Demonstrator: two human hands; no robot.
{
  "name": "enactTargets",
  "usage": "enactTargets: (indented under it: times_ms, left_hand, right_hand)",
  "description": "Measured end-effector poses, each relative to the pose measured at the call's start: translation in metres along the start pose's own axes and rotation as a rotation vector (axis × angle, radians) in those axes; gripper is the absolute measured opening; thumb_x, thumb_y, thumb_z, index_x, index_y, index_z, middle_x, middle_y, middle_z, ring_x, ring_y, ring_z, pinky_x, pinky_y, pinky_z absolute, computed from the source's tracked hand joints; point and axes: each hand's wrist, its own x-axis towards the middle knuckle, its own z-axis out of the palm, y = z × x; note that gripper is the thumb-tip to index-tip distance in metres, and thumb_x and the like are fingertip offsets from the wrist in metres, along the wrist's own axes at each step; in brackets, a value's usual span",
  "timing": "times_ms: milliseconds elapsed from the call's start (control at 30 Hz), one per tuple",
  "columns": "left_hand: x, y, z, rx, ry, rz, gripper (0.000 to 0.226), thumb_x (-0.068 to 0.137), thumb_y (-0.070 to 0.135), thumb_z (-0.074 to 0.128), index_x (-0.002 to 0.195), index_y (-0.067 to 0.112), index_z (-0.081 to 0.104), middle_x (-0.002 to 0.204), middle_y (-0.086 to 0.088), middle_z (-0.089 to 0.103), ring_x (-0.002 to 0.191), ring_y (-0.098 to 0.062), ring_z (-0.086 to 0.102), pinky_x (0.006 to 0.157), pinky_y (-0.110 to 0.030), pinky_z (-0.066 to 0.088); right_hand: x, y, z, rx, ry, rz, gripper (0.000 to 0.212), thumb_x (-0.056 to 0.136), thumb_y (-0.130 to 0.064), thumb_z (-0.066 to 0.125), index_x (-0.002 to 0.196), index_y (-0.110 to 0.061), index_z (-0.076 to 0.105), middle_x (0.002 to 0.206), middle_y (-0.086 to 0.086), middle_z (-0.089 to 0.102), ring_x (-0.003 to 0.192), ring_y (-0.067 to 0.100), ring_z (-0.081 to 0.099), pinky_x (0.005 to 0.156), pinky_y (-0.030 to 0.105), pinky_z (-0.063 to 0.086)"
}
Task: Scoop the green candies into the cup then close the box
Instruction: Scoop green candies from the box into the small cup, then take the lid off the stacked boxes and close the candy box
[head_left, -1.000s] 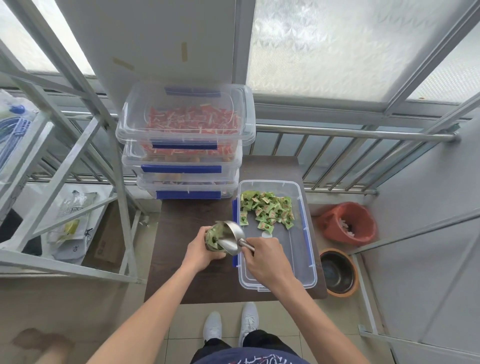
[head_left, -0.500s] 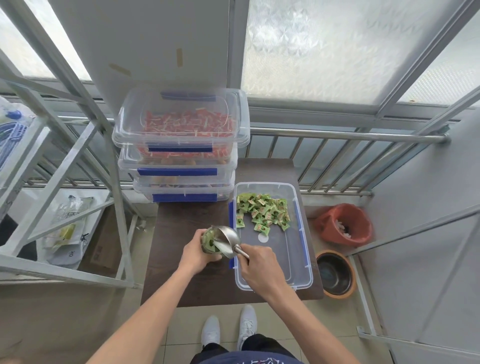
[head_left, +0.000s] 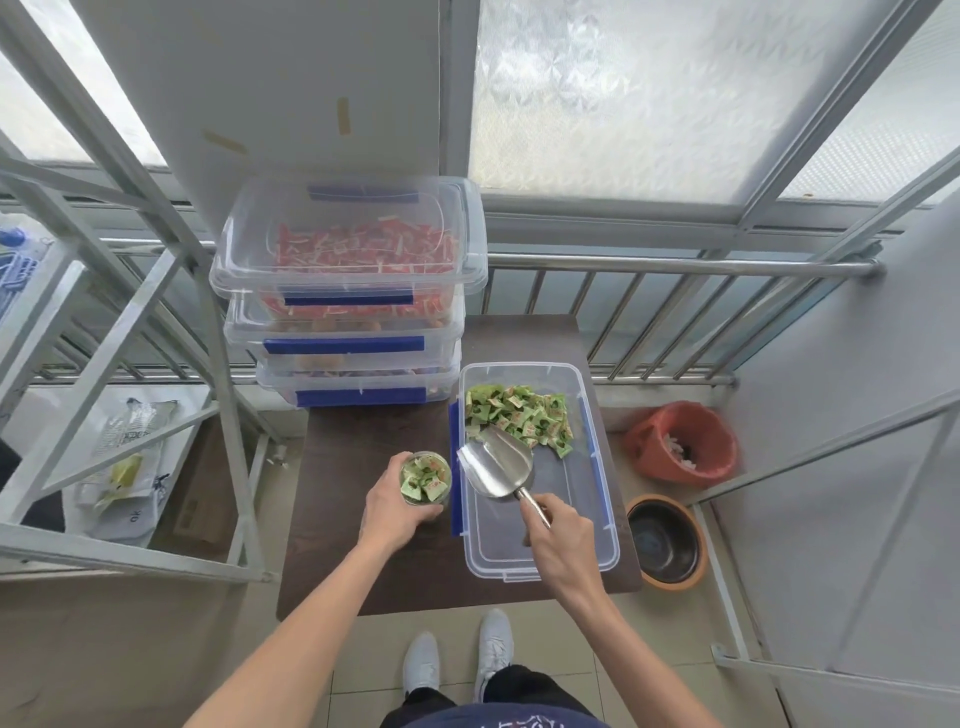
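An open clear plastic box (head_left: 602, 540) with blue side clips lies on the small dark table (head_left: 358, 566). Green wrapped candies (head_left: 519, 413) are heaped at its far end. My left hand (head_left: 392, 506) grips a small clear cup (head_left: 424, 478) that stands on the table left of the box, filled with green candies. My right hand (head_left: 558, 535) holds the handle of a metal scoop (head_left: 496, 465). The scoop's bowl looks empty and hovers inside the box, its front edge near the candy heap. No lid for the open box shows.
Three lidded clear boxes (head_left: 348, 291) are stacked at the table's back left, the top one holding red candies. A metal rack (head_left: 156, 332) stands to the left, a railing (head_left: 675, 267) behind. On the floor to the right sit an orange bin (head_left: 680, 441) and a dark bowl (head_left: 667, 540).
The scoop was tipped over the cup; my right hand has since swung it right, back into the box and level. The cup now shows full of candies. My left hand stays on the cup.
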Motion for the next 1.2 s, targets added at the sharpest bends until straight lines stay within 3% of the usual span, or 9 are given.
enactTargets:
  times_ms: [67, 200, 300, 400, 667, 867, 1200]
  left_hand:
    - [0.0, 0.001, 0.0, 0.005, -0.001, -0.001, 0.088, 0.066, 0.023, 0.094, 0.14, 0.032, 0.046, 0.13, 0.0, 0.064, 0.12, -0.024, 0.06, 0.104, -0.041, 0.049]
    - [0.0, 0.0, -0.001, 0.008, 0.002, -0.011, 0.086, 0.066, 0.023, 0.094, 0.138, 0.034, 0.047, 0.129, 0.0, 0.065, 0.119, -0.024, 0.06, 0.102, -0.039, 0.048]
    - [0.001, -0.001, -0.003, 0.002, 0.011, -0.038, 0.087, 0.065, 0.023, 0.095, 0.137, 0.035, 0.048, 0.127, -0.001, 0.066, 0.118, -0.024, 0.061, 0.101, -0.039, 0.048]
    - [0.003, -0.003, -0.007, 0.006, 0.018, -0.059, 0.089, 0.063, 0.023, 0.096, 0.136, 0.036, 0.048, 0.126, -0.002, 0.066, 0.117, -0.025, 0.061, 0.101, -0.039, 0.048]
    - [0.002, -0.007, -0.013, 0.03, 0.039, -0.084, 0.09, 0.064, 0.021, 0.096, 0.139, 0.032, 0.048, 0.127, -0.002, 0.066, 0.12, -0.026, 0.06, 0.103, -0.041, 0.047]
    - [-0.002, -0.009, -0.012, 0.028, 0.084, -0.126, 0.089, 0.066, 0.019, 0.095, 0.14, 0.031, 0.048, 0.129, -0.003, 0.066, 0.122, -0.027, 0.06, 0.104, -0.041, 0.047]
    - [0.005, -0.016, -0.04, 0.064, 0.143, -0.235, 0.094, 0.064, 0.018, 0.096, 0.144, 0.025, 0.047, 0.134, -0.005, 0.064, 0.126, -0.029, 0.058, 0.105, -0.042, 0.045]
  right_hand:
    - [0.0, 0.013, -0.002, -0.016, -0.014, 0.096, 0.032, 0.105, -0.04, 0.05, 0.089, -0.018, 0.066, 0.07, 0.001, 0.069, 0.061, 0.013, 0.062, 0.055, 0.026, 0.046]
    - [0.014, 0.04, 0.0, -0.153, -0.064, 0.29, 0.043, 0.106, -0.045, 0.037, 0.093, -0.009, 0.059, 0.095, 0.011, 0.07, 0.082, 0.025, 0.062, 0.075, 0.042, 0.049]
    - [0.029, 0.047, 0.004, -0.285, -0.094, 0.335, 0.048, 0.109, -0.041, 0.032, 0.116, -0.001, 0.057, 0.121, 0.021, 0.065, 0.105, 0.038, 0.06, 0.081, 0.041, 0.041]
    - [0.043, 0.047, 0.008, -0.373, -0.109, 0.366, 0.05, 0.109, -0.04, 0.03, 0.129, 0.0, 0.051, 0.131, 0.022, 0.062, 0.121, 0.041, 0.059, 0.089, 0.043, 0.044]
    - [0.064, 0.071, 0.024, -0.42, -0.249, 0.436, 0.036, 0.107, -0.026, 0.033, 0.132, -0.001, 0.041, 0.136, 0.022, 0.06, 0.124, 0.041, 0.059, 0.096, 0.046, 0.046]
    - [0.076, 0.082, 0.024, -0.455, -0.341, 0.461, 0.04, 0.107, -0.026, 0.036, 0.139, -0.002, 0.04, 0.141, 0.021, 0.056, 0.129, 0.039, 0.056, 0.098, 0.045, 0.045]
    - [0.093, 0.082, 0.013, -0.624, -0.406, 0.468, 0.036, 0.1, -0.014, 0.04, 0.133, -0.011, 0.056, 0.139, 0.011, 0.058, 0.124, 0.031, 0.059, 0.097, 0.039, 0.05]
